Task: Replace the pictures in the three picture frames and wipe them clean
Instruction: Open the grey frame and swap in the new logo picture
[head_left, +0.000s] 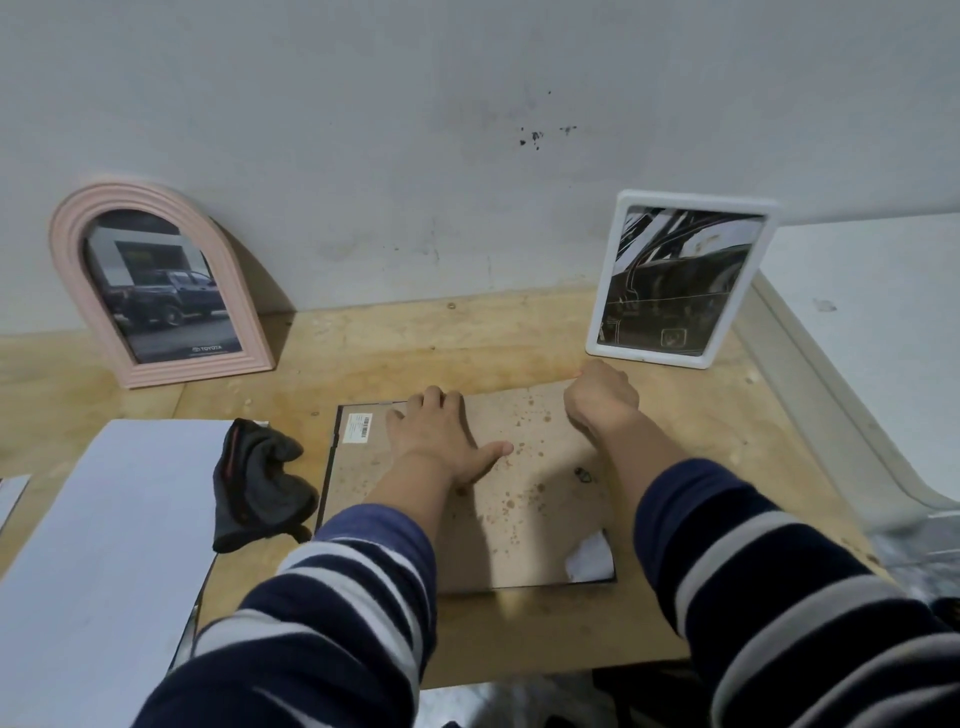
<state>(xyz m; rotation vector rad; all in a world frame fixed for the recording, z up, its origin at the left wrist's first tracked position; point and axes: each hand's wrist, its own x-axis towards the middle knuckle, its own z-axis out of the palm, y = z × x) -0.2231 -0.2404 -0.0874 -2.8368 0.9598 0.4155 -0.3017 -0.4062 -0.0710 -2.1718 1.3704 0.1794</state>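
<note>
A black-edged picture frame lies face down on the wooden table, its stained brown backing board up. My left hand rests on the backing near the far left, fingers bent over the far edge. My right hand sits at the far right corner with its fingers curled; what they hold is hidden. A pink arched frame with a truck picture leans on the wall at the left. A white rectangular frame with a dark car picture stands at the right.
A dark grey cloth lies crumpled just left of the face-down frame. A large white sheet covers the table's left front. The grey wall rises behind the table. A white curved edge runs along the right side.
</note>
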